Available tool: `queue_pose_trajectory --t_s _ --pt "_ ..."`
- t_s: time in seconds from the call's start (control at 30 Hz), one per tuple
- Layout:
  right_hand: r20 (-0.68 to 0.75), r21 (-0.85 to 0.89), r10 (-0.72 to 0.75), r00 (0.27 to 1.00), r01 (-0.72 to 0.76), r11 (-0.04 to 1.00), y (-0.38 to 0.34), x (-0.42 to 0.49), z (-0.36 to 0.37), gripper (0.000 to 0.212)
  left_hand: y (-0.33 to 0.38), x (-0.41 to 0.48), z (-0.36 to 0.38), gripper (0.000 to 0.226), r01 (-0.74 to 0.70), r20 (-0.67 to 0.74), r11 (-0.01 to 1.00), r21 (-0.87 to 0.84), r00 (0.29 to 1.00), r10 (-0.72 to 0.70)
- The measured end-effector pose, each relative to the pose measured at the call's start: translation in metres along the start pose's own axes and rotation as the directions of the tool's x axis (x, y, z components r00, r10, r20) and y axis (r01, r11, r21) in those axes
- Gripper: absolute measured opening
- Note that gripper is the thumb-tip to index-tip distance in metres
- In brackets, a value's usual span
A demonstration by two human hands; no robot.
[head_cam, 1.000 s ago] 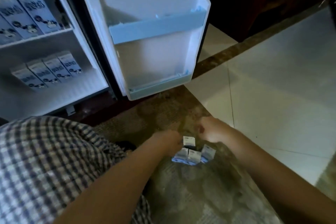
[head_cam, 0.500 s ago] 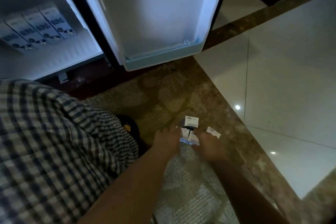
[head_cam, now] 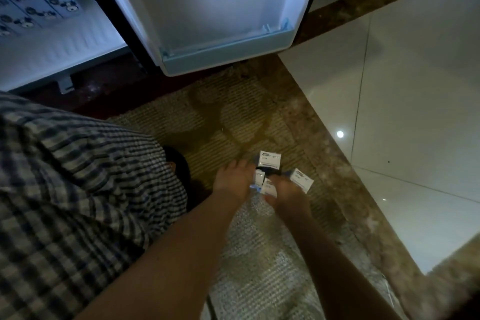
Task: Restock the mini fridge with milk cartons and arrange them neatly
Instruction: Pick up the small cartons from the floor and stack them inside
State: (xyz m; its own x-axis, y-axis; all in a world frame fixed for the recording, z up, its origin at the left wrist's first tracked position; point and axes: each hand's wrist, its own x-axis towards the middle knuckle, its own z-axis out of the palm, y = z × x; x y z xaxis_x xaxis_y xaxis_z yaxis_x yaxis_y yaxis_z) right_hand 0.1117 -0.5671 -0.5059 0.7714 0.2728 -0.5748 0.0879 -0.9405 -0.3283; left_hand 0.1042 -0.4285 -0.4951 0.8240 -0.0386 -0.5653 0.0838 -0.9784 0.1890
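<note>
Milk cartons [head_cam: 267, 186], four small white ones, stand in a tight cluster on the rug [head_cam: 233, 117] near its right edge, in front of the open mini fridge [head_cam: 65, 41]. The far carton [head_cam: 270, 161] is the one nearest the fridge and shows its printed top. The right carton [head_cam: 301, 180] is tilted and sits just beside the right hand [head_cam: 284, 193]. The middle pair [head_cam: 259, 176] lies between the two hands and touches both.

The left hand [head_cam: 233, 179] is palm down against the left side of the pair, with its fingers bent down toward the cartons. The right hand comes in from the other side, its knuckles up and its fingers hidden under it. In the dim light I cannot tell whether either hand is actually pinching a carton or only resting against it.

The fridge door [head_cam: 223, 8] is swung wide open, with its bottom rack [head_cam: 226, 52] just above the rug's far edge. Inside the fridge, at the upper left, stocked cartons [head_cam: 39, 0] sit side by side in a row on the ribbed fridge floor.

A checked garment [head_cam: 65, 189] fills the left side of the view. A brown marble strip [head_cam: 324, 150] runs along the rug's right edge, and pale floor tiles [head_cam: 402, 86] lie beyond it.
</note>
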Motion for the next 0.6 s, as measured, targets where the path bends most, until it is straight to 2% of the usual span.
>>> queue_pose_trajectory --t_s 0.3,0.43,0.6 --pt "-0.032 -0.021 -0.033 0.999 0.032 0.999 0.004 -0.004 0.000 0.048 0.001 -0.002 0.006 0.046 -0.056 -0.076 0.994 0.097 0.995 0.063" --pt "-0.023 0.014 0.000 1.000 0.000 1.000 0.005 -0.010 -0.007 0.042 0.001 -0.008 0.000 0.048 -0.079 0.011 0.985 0.150 0.997 0.078" --pt "-0.031 -0.040 -0.090 0.995 0.089 0.995 0.002 -0.020 -0.023 0.039 0.002 -0.016 -0.019 0.047 -0.130 0.125 0.974 0.184 0.986 0.108"
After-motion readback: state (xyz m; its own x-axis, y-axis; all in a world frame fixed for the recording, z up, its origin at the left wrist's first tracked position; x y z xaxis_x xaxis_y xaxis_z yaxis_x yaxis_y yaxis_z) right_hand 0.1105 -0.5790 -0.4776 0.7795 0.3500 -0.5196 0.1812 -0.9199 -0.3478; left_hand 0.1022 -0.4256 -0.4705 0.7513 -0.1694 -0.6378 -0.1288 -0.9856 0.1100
